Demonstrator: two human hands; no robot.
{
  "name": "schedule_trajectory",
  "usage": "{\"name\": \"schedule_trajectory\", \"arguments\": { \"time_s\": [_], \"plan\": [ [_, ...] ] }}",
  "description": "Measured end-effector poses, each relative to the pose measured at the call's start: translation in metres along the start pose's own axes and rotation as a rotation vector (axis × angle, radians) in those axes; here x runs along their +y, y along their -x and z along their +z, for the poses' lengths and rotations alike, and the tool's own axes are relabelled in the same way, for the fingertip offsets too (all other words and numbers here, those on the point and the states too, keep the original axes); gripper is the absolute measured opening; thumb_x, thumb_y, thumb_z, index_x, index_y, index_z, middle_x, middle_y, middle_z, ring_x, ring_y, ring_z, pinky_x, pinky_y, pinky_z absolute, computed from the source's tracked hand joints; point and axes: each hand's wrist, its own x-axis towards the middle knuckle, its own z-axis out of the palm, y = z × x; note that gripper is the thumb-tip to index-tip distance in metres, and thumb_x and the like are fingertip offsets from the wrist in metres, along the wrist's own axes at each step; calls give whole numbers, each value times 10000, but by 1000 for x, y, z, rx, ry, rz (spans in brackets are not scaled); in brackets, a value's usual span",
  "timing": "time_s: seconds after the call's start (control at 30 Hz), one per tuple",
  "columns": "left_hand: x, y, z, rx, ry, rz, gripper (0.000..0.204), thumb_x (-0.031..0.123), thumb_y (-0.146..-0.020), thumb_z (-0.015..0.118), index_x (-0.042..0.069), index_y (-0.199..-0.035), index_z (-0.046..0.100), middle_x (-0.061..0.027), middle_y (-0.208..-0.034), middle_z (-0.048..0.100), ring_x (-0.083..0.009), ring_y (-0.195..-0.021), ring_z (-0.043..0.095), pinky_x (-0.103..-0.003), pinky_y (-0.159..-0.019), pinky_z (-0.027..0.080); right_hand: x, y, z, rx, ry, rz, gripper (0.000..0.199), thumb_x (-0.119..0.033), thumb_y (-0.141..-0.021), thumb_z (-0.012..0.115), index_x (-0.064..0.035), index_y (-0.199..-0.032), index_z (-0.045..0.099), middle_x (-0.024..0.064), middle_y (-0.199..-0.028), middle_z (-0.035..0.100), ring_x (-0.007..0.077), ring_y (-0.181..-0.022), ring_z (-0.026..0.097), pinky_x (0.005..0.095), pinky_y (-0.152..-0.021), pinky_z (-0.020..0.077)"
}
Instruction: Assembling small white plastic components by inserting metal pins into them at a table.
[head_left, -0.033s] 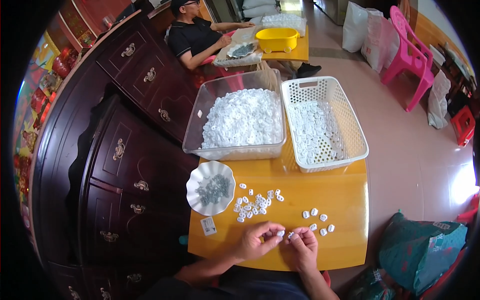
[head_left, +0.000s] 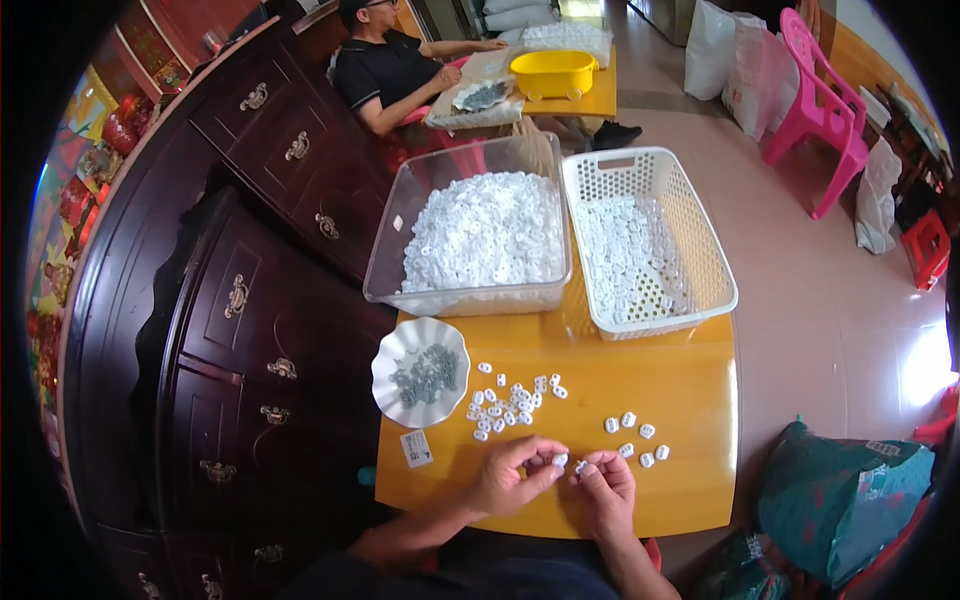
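Observation:
Over the near part of the wooden table (head_left: 680, 385), my left hand (head_left: 508, 480) pinches a small white plastic piece (head_left: 560, 460) between thumb and fingertips. Just to its right, my right hand (head_left: 606, 492) is closed on another small white piece (head_left: 580, 467), mostly covered by the fingers. A narrow gap separates the two pieces. Beyond my left hand lies a loose group of white oval pieces with holes (head_left: 513, 405). Several rounder white pieces with dark markings (head_left: 627, 451) are spread beyond my right hand. A scalloped white dish (head_left: 385, 390) holds small grey-green parts (head_left: 425, 376).
A clear bin (head_left: 470, 302) heaped with white pieces and a perforated basket (head_left: 712, 255) stand at the table's far side. A small printed card (head_left: 416, 449) lies below the dish. Dark drawers (head_left: 240, 290) border the left. Another person (head_left: 385, 75) sits at a farther table.
The view has shifted very slightly. Both hands keep their pinches, and the piece in my left hand shows a little more of its face.

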Motion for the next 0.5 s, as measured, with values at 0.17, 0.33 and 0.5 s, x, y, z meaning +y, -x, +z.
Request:
{"name": "schedule_trajectory", "arguments": {
  "time_s": [0.17, 0.33, 0.5],
  "plan": [
    [3, -9, -4, 36, -39, 12, 227, 17, -882, 749, 7, -1099, 683, -20, -844, 703, -58, -684, 626, -229, -619, 513, -4, -1, 2, -32, 193, -14, 90, -38, -991, 631, -18, -1074, 604, 39, -969, 658, 111, -859, 626, 258, -809, 511],
    [0, -6, -4, 14, -31, 6, 236, 1, -876, 751, -4, -1100, 680, -37, -850, 709, -65, -698, 641, -231, -630, 524, -1, 0, 0, -31, 216, 13, 97, -38, -992, 633, -14, -1083, 610, 35, -970, 664, 102, -860, 625, 251, -807, 509],
    [3, -6, -6, -16, -12, -14, 239, -6, -886, 738, -6, -1116, 674, -39, -871, 710, -70, -715, 651, -232, -642, 532, -2, 0, 0, -45, 220, 29, 92, -36, -995, 629, -11, -1082, 615, 30, -960, 665, 94, -857, 619, 245, -805, 507]
  ]
}}
